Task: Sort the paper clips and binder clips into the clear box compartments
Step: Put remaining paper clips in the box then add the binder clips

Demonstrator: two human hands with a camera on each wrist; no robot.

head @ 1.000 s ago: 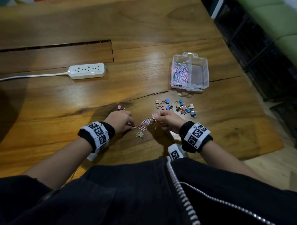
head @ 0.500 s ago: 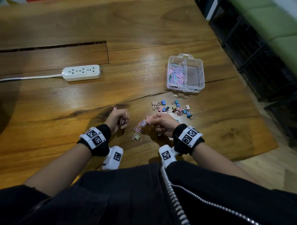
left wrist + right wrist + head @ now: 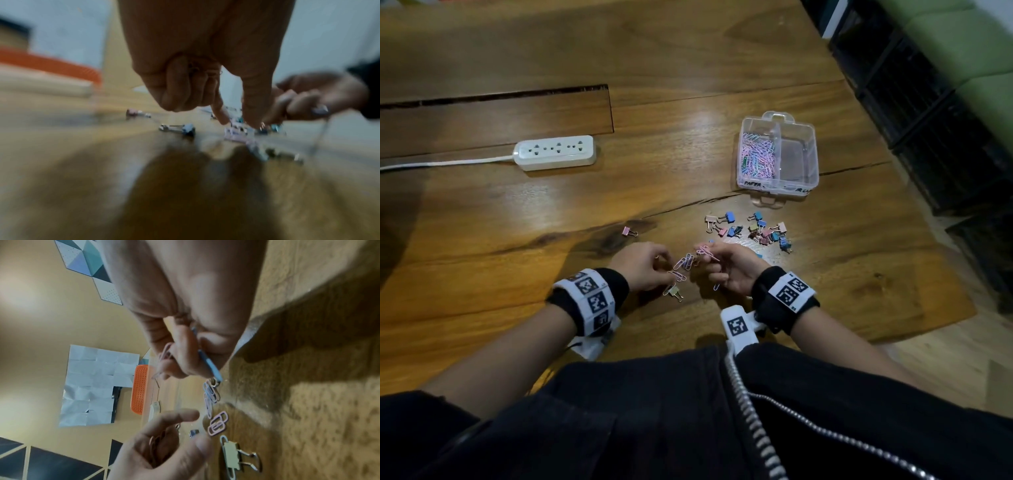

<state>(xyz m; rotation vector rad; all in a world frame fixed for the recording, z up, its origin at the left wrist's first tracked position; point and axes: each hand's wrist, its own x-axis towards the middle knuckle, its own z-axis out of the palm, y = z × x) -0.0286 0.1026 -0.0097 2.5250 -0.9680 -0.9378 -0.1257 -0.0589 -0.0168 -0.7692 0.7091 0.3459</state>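
Observation:
Both hands hover over loose paper clips point(image 3: 685, 262) near the table's front. My left hand point(image 3: 654, 270) keeps some paper clips in its curled fingers point(image 3: 158, 440), while index and thumb point(image 3: 236, 120) reach down to a pink paper clip point(image 3: 218, 425) on the wood. My right hand point(image 3: 722, 267) grips several paper clips: pink ones point(image 3: 166, 352) and a blue one point(image 3: 209, 361) that sticks out below. A cream binder clip point(image 3: 674, 291) lies just under the left hand. The clear box point(image 3: 810, 137) stands farther right; paper clips fill its left compartment point(image 3: 756, 154).
A pile of coloured binder clips point(image 3: 751, 230) lies between the hands and the box. One pink binder clip point(image 3: 629, 232) sits alone to the left. A white power strip point(image 3: 554, 152) with its cable lies at the back left. The table's edge runs along the right.
The left hand, lifted and turned with clips in it half a second ago, has come back down to the clips on the table. The right hand stays in place holding its clips.

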